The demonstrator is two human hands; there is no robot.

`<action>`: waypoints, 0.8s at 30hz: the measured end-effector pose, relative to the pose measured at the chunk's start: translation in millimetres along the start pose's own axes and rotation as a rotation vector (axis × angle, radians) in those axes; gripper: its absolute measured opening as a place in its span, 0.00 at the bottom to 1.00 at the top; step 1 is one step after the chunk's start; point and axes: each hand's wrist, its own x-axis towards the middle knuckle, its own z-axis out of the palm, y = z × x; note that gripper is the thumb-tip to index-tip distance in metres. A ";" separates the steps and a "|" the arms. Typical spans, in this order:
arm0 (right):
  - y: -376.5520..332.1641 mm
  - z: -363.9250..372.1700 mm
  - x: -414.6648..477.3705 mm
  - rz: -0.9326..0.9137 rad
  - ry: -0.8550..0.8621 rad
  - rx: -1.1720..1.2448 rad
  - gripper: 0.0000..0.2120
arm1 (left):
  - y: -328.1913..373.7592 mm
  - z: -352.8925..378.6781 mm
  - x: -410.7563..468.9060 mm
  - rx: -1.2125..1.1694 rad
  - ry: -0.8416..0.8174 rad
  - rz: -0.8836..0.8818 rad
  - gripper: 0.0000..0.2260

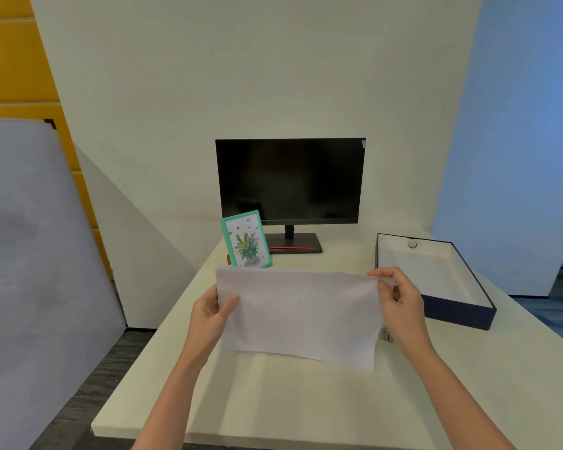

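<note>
- Both hands pinch a thin, limp white sheet (pixel 301 315); left hand (pixel 210 315) at its left edge, right hand (pixel 400 300) at its top right corner
- Sheet hangs above the smooth white table (pixel 273 401); an open navy box (pixel 459 315) sits right

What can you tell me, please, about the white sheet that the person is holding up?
The sheet is plain white, thin and faintly wrinkled, like tissue paper, though it could be light cloth. It is roughly rectangular, wider than tall, held up facing the person above the table. The left hand pinches its left edge, thumb in front; the right hand pinches its top right corner. Its lower edge slants, lower at the right; whether it touches the table I cannot tell.
</note>
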 end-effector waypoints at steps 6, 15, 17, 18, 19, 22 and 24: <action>-51.2 -22.5 27.6 -0.065 -0.403 -0.517 0.13 | 70.5 2.9 17.2 0.325 -0.020 0.330 0.14; -107.8 13.7 21.3 0.029 -0.459 0.115 0.12 | 165.7 43.6 20.9 0.929 -0.070 0.766 0.07; -92.7 8.7 15.3 0.107 -0.390 0.219 0.10 | 156.9 30.5 21.2 0.938 0.136 0.707 0.10; -83.8 7.0 11.8 0.137 -0.363 0.260 0.10 | 149.9 23.1 21.1 0.840 0.203 0.640 0.11; -74.8 6.3 7.7 0.165 -0.347 0.290 0.10 | 142.3 17.3 19.2 0.654 0.216 0.548 0.11; -51.4 11.3 -2.5 0.250 -0.348 0.335 0.13 | 113.5 15.3 16.2 0.122 0.092 0.314 0.16; -44.3 17.0 -6.1 0.246 -0.332 0.326 0.15 | 95.7 21.0 12.0 0.043 0.010 0.288 0.22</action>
